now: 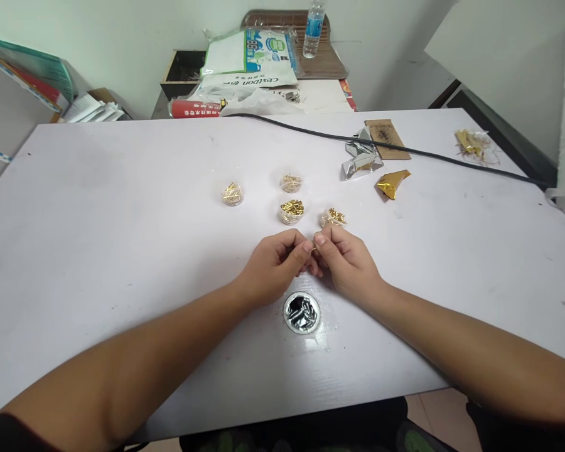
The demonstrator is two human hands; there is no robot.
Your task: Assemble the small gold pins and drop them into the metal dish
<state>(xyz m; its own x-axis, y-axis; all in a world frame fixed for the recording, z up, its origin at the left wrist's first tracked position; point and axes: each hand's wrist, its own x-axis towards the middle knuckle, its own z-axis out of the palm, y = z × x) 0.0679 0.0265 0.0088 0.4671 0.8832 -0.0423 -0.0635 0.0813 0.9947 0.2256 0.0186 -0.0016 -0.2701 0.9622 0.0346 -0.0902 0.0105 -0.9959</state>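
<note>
My left hand (275,263) and my right hand (348,260) meet over the white table (160,232), thumbs and fingers pinched close together. A tiny gold-coloured piece (315,247) shows between the fingertips, too small to name. Just beyond my right fingers stands a small clear cup of gold pieces (333,217), partly hidden by the hand. Another cup of gold pins (292,211) sits past my left fingers, with a third cup (291,182) behind it. Farther left is a cup of longer gold pieces (232,194). Below my hands lies a round dark, shiny disc (301,312) with a silver rim.
A black cable (311,130) crosses the table's far side. Near it lie crumpled silver foil (361,160), brown cardboard (388,139), gold foil (392,184) and a bag of gold scraps (473,145). Beyond the table are packages (249,53) and a water bottle (313,31).
</note>
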